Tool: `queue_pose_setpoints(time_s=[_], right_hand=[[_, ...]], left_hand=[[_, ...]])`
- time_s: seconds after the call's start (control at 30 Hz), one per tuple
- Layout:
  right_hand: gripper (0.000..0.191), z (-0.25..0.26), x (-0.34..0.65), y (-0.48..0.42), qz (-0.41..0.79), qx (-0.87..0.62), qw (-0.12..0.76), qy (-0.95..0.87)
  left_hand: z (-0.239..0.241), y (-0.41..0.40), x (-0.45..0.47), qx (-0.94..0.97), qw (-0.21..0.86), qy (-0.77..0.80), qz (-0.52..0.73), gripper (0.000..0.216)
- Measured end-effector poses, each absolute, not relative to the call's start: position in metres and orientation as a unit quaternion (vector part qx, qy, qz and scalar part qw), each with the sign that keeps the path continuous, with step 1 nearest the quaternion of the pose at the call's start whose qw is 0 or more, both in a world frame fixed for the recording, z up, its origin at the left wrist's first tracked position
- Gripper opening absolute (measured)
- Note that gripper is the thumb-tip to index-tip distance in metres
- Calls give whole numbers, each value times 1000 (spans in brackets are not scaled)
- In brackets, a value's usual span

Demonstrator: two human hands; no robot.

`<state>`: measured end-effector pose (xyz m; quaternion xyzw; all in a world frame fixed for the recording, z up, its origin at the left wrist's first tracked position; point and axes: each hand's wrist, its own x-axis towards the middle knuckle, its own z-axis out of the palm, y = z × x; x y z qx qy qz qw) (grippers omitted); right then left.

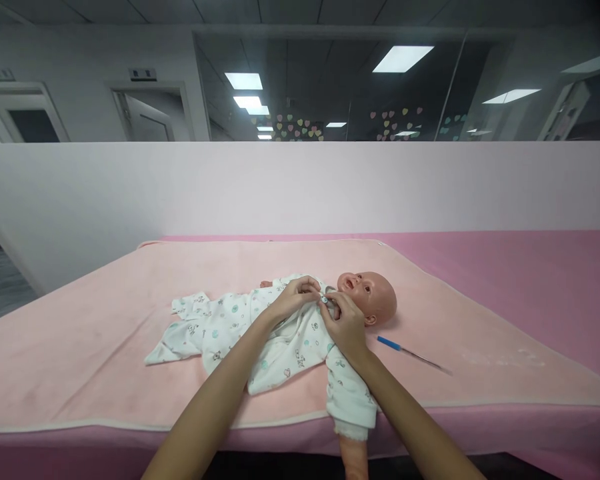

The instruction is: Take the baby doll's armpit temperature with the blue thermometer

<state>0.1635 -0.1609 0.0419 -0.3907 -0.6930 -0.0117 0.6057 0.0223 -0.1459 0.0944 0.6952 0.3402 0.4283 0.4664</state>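
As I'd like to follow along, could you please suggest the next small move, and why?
Perhaps draw the cloth of the patterned top together: the left hand and right hand pinch it near the doll's head, and its lower front lies loose.

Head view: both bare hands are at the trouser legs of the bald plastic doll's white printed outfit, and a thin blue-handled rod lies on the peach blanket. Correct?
One error: in the head view, the left hand and right hand are at the outfit's neckline.

Cannot fully see the collar (331, 289) behind the fingers (305, 285).
See both forearms (220, 393) and the near arm (354, 457) of the doll (300, 343) cut off below; cannot read the door sign (143, 74).
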Motion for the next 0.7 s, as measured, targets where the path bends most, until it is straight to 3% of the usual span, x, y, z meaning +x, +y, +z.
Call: queue_pose_setpoints(time_s=[0.3,0.5,0.7], right_hand=[[13,46,166,-164,-28,-359,655,-665],[17,57,149,-164,-105,-283,479,-825],[9,54,145,-166,-74,-321,468,-820]], left_hand=[[93,-205,-1,777,223,442,388,38],[83,-215,-6,751,147,486,422,23],[79,-213,-1,751,109,495,423,20]])
